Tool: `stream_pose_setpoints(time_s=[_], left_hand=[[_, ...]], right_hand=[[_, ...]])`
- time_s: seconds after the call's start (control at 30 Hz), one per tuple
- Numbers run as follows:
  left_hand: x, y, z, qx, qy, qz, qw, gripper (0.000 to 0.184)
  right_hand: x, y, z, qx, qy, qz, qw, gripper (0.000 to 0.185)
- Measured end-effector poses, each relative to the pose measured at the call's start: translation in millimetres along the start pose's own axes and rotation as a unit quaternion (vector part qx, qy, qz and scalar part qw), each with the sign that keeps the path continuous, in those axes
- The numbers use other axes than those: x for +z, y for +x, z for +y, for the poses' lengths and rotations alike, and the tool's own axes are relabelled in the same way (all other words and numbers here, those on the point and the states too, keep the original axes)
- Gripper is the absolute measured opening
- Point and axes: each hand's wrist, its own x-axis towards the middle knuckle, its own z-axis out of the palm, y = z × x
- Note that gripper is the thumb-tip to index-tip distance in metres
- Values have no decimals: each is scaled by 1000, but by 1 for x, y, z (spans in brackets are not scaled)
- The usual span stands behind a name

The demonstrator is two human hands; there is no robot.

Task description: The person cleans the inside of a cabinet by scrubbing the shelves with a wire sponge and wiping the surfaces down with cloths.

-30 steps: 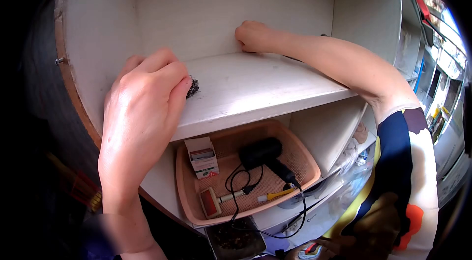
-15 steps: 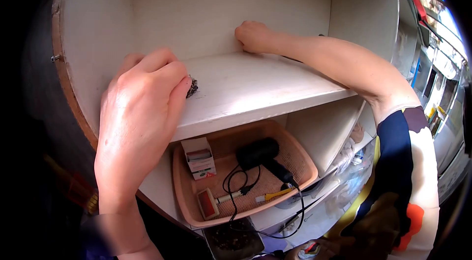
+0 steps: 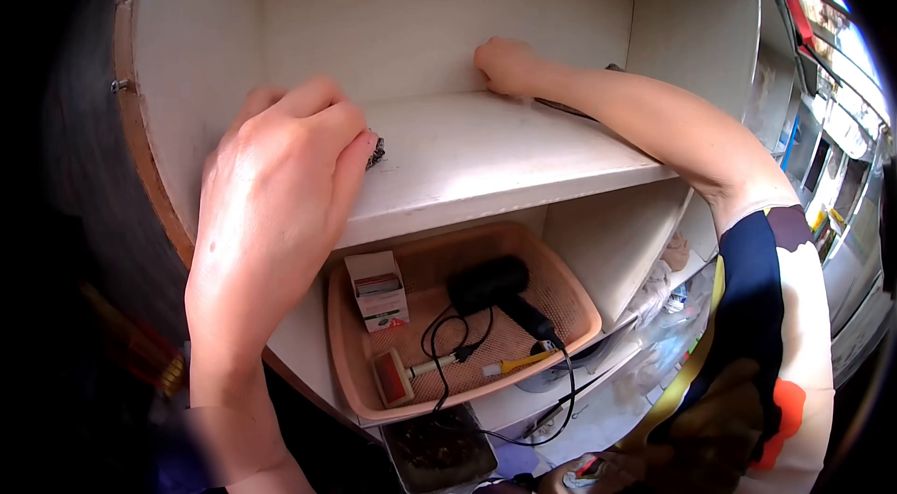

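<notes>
My left hand (image 3: 280, 176) is closed at the left end of the white shelf (image 3: 448, 153). Past its fingertips shows a small dark, glinting clump that looks like a steel wool scrubber (image 3: 376, 153), close to the shelf surface. Farther in, my right hand (image 3: 509, 67) makes a fist near the back wall (image 3: 392, 17), low over the shelf. Whatever its fingers may hold is hidden. Under the right forearm, a thin dark object (image 3: 566, 109) lies partly covered on the shelf.
Below, a peach plastic basket (image 3: 584, 312) contains a black hair dryer (image 3: 491, 284) with its cord, a small white box (image 3: 378, 293), a red-faced brush (image 3: 392, 378) and a yellow-handled item (image 3: 528, 361). A dark tray (image 3: 439, 457) sits beneath. The cabinet's side wall (image 3: 192, 55) rises left.
My right hand has shifted to the right along the back of the shelf. My left hand and the scrubber sit slightly farther right and higher in view, which has itself moved a little.
</notes>
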Motion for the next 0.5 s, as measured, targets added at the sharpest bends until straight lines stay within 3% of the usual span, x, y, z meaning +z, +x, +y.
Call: stream_pose_setpoints(time_s=[0.13, 0.2, 0.23, 0.3, 0.33, 0.4, 0.5], left_hand=[[-1, 2, 1, -13, -14, -6, 1000, 11], [-2, 2, 2, -26, -13, -23, 999, 10], [-3, 3, 2, -26, -13, -21, 999, 10], [-3, 4, 3, -23, -15, -21, 999, 10], [-4, 4, 2, -20, -14, -21, 999, 10], [-4, 4, 3, -16, -13, -21, 1000, 10], [-4, 5, 5, -19, -26, -28, 999, 9]], right_hand=[[10, -14, 55, -18, -80, 43, 996, 16], [1, -18, 67, -44, 155, -37, 986, 19], [-4, -24, 71, -43, 157, -37, 986, 19], [-21, -39, 81, -14, 359, -92, 929, 30], [-34, -49, 83, -12, 360, -92, 928, 30], [-50, -73, 85, -6, 203, -119, 972, 43], [-45, -103, 101, 7, 171, -175, 970, 53]])
